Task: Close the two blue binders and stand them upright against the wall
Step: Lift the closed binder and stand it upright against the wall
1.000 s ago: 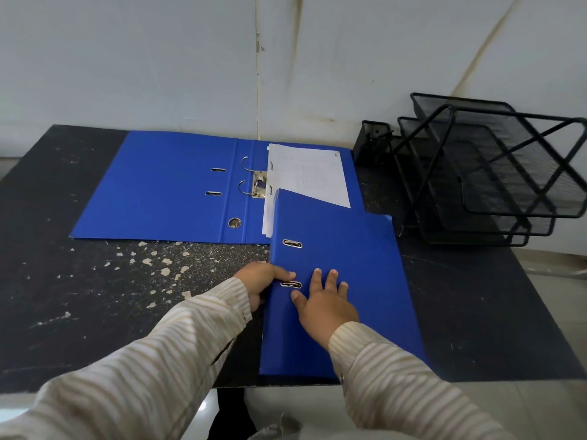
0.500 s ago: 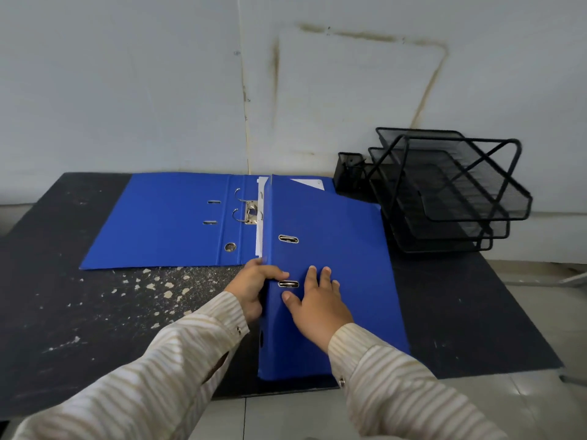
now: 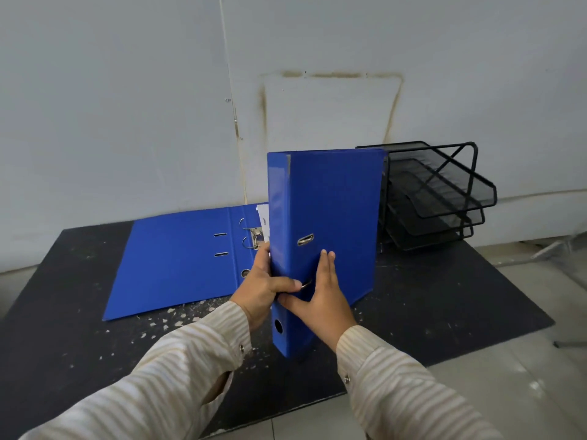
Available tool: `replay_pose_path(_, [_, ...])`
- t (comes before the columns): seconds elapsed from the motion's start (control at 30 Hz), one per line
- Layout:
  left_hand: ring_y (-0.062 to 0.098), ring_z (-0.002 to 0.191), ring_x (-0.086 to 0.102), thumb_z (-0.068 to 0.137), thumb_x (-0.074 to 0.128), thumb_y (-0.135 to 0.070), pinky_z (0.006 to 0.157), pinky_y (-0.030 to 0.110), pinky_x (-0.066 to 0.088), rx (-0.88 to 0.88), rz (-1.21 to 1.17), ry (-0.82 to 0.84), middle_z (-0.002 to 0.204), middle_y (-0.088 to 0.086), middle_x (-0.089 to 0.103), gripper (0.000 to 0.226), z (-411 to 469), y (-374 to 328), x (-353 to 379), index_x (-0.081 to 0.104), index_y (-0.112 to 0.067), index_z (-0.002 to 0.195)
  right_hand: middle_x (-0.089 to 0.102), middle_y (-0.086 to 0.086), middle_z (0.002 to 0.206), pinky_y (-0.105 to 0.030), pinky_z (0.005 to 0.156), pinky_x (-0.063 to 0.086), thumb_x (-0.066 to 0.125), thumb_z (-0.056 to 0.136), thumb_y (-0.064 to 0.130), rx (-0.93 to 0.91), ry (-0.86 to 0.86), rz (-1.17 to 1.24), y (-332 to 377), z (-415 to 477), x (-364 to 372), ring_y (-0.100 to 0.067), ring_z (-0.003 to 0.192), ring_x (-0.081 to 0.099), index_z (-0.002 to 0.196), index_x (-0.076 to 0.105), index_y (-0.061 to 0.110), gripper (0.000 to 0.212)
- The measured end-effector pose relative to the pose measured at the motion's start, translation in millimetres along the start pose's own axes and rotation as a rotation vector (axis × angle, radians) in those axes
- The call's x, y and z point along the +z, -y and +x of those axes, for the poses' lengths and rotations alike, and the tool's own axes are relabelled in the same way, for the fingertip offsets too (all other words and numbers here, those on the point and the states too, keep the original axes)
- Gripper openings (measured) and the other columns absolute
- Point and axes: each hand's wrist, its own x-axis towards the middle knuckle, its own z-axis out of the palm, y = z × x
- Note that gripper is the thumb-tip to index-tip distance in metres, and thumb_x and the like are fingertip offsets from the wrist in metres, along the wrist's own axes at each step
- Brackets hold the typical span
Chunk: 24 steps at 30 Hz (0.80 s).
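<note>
A closed blue binder (image 3: 333, 217) is held upright above the dark table (image 3: 444, 300), its spine toward me. My left hand (image 3: 263, 287) wraps the spine from the left, thumb across the front. On the binder's right cover my right hand (image 3: 320, 296) lies flat with fingers spread. Behind it a second blue binder (image 3: 178, 258) lies open and flat at the back of the table, metal rings up. White paper (image 3: 263, 217) shows at its right side. The open binder's right half is hidden by the held one.
A black mesh tray rack (image 3: 432, 198) with three tiers stands at the back right against the pale wall (image 3: 158, 106). Pale flecks (image 3: 165, 322) litter the table in front of the open binder. Tiled floor (image 3: 508, 360) shows beyond the table's right and near edges.
The closed binder, which lay flat on the table under both hands, has been lifted and turned upright. The head camera has pulled back and tilted up.
</note>
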Motion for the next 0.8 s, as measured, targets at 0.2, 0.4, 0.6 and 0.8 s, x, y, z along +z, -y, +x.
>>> replay_pose_path(0.2, [0.014, 0.108, 0.061, 0.067, 0.058, 0.029, 0.077, 0.025, 0.058, 0.007, 0.184, 0.113, 0.129, 0.011, 0.054, 0.077, -22, 9, -8, 0.041, -0.019, 0.125, 0.002, 0.001, 0.16, -0.031, 0.111, 0.034, 0.077, 0.071, 0.028, 0.108, -0.089, 0.147, 1, -27, 24, -0.017, 0.142, 0.026, 0.148, -0.014, 0.027, 0.12])
replay_pose_path(0.4, [0.004, 0.106, 0.057, 0.068, 0.06, 0.003, 0.087, 0.025, 0.051, 0.023, 0.36, 0.274, 0.12, -0.005, 0.053, 0.061, -39, 19, -11, 0.041, -0.029, 0.117, 0.063, 0.004, 0.109, -0.017, 0.076, 0.05, 0.075, 0.071, 0.011, 0.169, -0.156, 0.308, -9, -43, 27, -0.012, 0.097, 0.064, 0.137, 0.027, 0.033, 0.085])
replay_pose_path(0.6, [-0.008, 0.108, 0.052, 0.084, 0.054, 0.015, 0.083, 0.013, 0.05, -0.079, 0.368, 0.386, 0.12, -0.018, 0.054, 0.072, -37, 8, -7, 0.03, -0.031, 0.135, 0.061, 0.0, 0.118, -0.034, 0.092, 0.051, 0.073, 0.073, 0.013, 0.181, -0.146, 0.284, 2, -45, 26, -0.017, 0.106, 0.062, 0.14, 0.027, 0.03, 0.082])
replay_pose_path(0.8, [0.017, 0.119, 0.055, 0.077, 0.067, 0.004, 0.101, 0.034, 0.046, -0.185, 0.34, 0.373, 0.123, -0.003, 0.06, 0.066, -29, 1, -16, 0.042, -0.023, 0.132, 0.057, 0.012, 0.103, -0.005, 0.065, 0.042, 0.069, 0.079, 0.012, 0.155, -0.149, 0.252, 13, -44, 28, -0.001, 0.087, 0.058, 0.134, 0.03, 0.029, 0.069])
